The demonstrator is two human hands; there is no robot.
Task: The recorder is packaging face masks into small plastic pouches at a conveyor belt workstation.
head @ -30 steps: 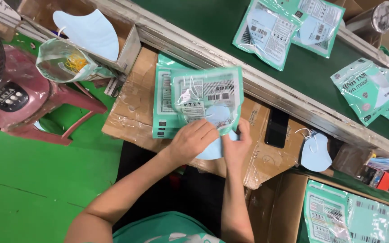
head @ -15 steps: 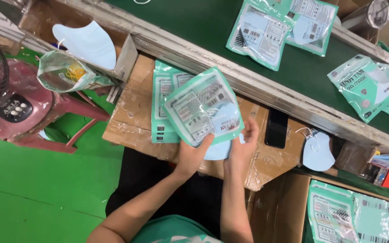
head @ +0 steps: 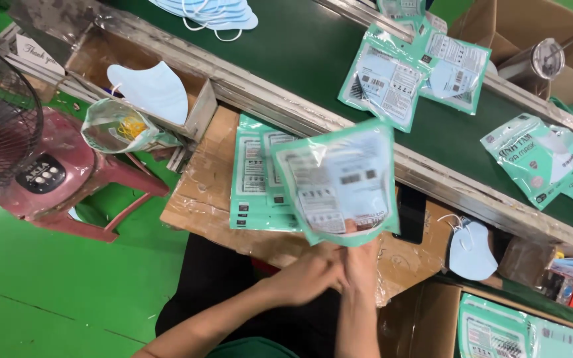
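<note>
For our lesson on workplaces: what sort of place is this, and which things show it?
Probably a face-mask packing line in a factory: a green conveyor belt carries sealed mask pouches, loose masks wait in a box, and both hands hold a pouch.

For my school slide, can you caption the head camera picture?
Both hands, left hand and right hand, hold up a green-edged mask pouch above a stack of empty pouches.

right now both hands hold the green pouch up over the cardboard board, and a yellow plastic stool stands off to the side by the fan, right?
Not quite: the stool is red, not yellow, as the head view shows. Both the left hand and right hand do hold the green pouch above the cardboard board, beside the fan.
</note>
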